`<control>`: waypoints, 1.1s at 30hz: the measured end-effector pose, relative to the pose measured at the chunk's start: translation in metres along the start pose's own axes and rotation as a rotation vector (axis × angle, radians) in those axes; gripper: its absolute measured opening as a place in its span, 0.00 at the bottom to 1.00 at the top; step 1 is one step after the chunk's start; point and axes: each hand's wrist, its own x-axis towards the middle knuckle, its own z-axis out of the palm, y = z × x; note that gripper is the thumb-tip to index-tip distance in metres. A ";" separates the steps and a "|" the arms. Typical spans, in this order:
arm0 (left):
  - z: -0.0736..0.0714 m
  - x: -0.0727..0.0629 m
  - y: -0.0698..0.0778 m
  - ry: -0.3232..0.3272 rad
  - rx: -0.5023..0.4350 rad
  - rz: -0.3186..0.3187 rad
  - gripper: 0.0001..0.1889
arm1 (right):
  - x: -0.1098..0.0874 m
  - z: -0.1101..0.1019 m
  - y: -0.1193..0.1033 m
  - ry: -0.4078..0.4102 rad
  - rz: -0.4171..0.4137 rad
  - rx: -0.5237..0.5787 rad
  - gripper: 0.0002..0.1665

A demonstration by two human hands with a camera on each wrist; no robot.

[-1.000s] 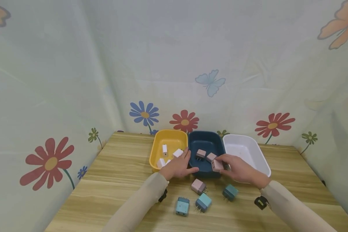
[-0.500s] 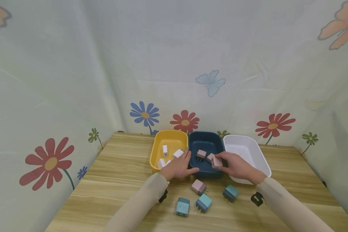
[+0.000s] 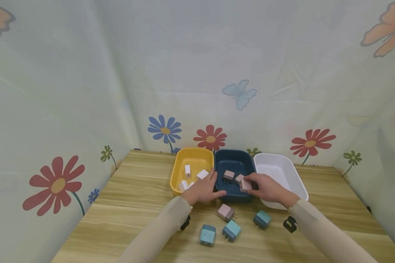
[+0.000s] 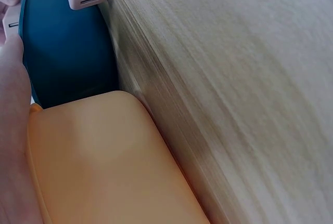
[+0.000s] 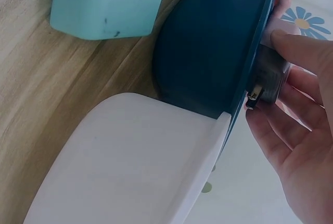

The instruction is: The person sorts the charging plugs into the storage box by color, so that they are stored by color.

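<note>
My right hand (image 3: 270, 189) pinches a pink charger plug (image 3: 245, 185) between thumb and fingers at the front right of the dark blue bin (image 3: 232, 160). In the right wrist view this plug's dark grey end (image 5: 270, 73) and metal prongs show beside the bin's rim. Two more pink plugs lie inside, one of them a pink plug (image 3: 229, 175) with its prongs down. My left hand (image 3: 202, 189) rests with extended fingers over the adjoining rims of the blue bin and the yellow bin (image 3: 193, 155). Several white chargers (image 3: 187, 171) lie in the yellow bin, partly covered by that hand.
To the right stands a white bin (image 3: 279, 170), side by side with the blue one. On the wooden table (image 3: 135, 204) in front lie a pink plug (image 3: 225, 212) and three teal plugs, including a teal plug (image 3: 207, 235) nearest the front. A flowered cloth (image 3: 184, 73) hangs behind.
My right hand has shifted slightly left with the pink plug, which has turned a little. The left hand stays on the rims.
</note>
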 end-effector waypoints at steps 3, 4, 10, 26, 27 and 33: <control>0.001 0.001 -0.001 -0.002 -0.003 -0.001 0.51 | 0.001 0.000 0.000 -0.013 0.007 0.005 0.28; 0.001 0.001 -0.001 -0.004 -0.004 -0.002 0.51 | 0.001 0.000 0.000 -0.018 0.012 0.005 0.28; 0.001 0.000 -0.001 -0.011 -0.006 0.004 0.51 | 0.003 0.001 -0.001 -0.052 0.051 0.015 0.28; 0.001 0.001 -0.003 -0.010 -0.008 0.010 0.51 | 0.008 0.003 0.006 -0.080 0.081 0.039 0.27; 0.001 0.001 -0.004 -0.011 -0.006 0.009 0.51 | 0.008 0.003 0.006 -0.082 0.085 0.043 0.27; -0.002 0.001 -0.003 -0.015 -0.013 0.011 0.51 | 0.011 0.003 0.007 -0.100 0.096 0.043 0.27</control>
